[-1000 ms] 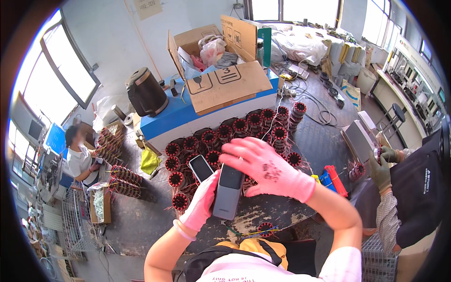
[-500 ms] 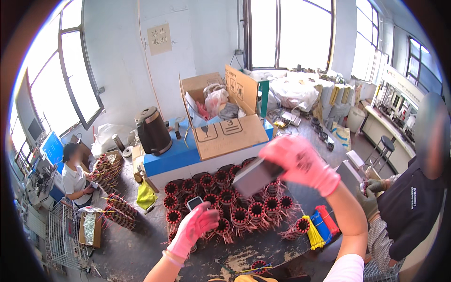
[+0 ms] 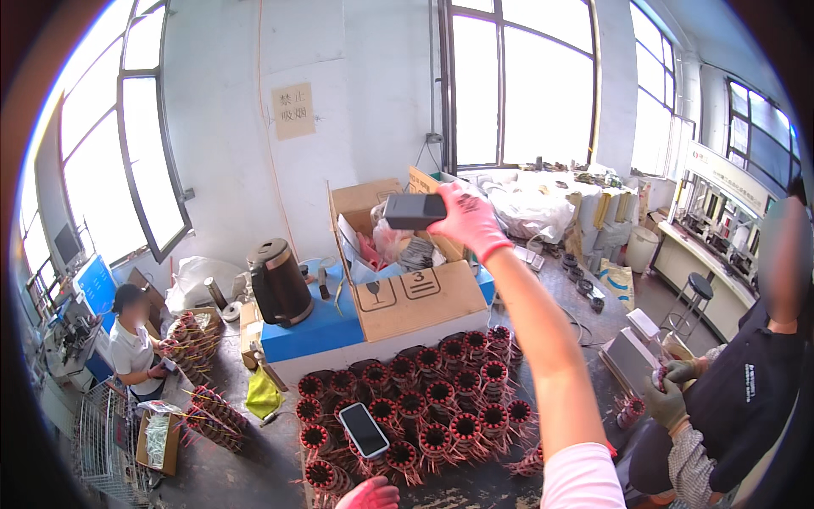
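Pink-gloved right-hand fingers clamp one end of a dark-grey, plastic-looking oblong device, likely stiff, light, slick, best held mid-body

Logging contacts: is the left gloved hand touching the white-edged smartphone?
Apart: the head view shows a clear gap between the left hand and the smartphone beyond it.

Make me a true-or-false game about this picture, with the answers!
1. The right pink-gloved hand holds a dark grey boxy device. True.
2. The white-edged black phone is inside the open brown cardboard box. False: it lies on the red-and-black ring-shaped coils.
3. A dark jug-shaped kettle stands left of the box. True.
4. The left pink-gloved hand touches the kettle. False: it is at the picture's bottom edge, away from the kettle.
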Demonstrator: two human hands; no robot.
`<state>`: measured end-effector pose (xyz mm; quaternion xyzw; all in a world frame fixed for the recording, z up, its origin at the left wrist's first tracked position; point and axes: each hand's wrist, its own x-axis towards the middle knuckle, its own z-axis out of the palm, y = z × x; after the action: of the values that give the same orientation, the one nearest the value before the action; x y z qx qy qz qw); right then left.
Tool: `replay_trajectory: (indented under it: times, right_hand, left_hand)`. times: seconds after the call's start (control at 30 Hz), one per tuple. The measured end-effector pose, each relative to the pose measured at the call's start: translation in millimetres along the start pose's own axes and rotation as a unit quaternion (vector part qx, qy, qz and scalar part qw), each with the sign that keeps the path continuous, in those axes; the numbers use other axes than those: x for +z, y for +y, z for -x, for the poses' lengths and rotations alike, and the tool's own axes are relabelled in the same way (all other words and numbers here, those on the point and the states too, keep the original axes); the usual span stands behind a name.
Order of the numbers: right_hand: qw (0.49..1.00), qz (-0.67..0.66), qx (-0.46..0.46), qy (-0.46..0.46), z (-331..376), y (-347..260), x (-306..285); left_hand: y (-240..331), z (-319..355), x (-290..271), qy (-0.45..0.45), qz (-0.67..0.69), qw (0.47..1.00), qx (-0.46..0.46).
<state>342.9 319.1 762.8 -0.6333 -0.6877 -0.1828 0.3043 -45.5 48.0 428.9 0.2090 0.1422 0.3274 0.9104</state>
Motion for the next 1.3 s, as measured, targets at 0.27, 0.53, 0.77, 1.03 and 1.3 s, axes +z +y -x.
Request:
replay_trajectory:
  times: [0.27,0.53,0.77,1.03,1.3]
  right_hand:
    - [0.983,0.064,0.091,-0.148,-45,7,146]
    - [0.953,0.109,0.106,-0.261,-37,38,201]
    - [0.923,0.177,0.087,-0.329,-35,36,196]
    - [0.912,0.121,0.055,-0.388,-46,42,202]
    - [0.913,0.126,0.015,-0.389,-49,36,177]
  left_hand:
    - [-41,54,-43,0.153,-0.006,0.988,0.035]
    - [-61,77,-75,0.087,0.101,0.990,0.050]
    - [30,96,-12,0.153,0.024,0.986,0.066]
    - [71,211,-33,0.617,-0.165,0.770,-0.017]
    - [22,227,-56,0.423,-0.143,0.889,0.099]
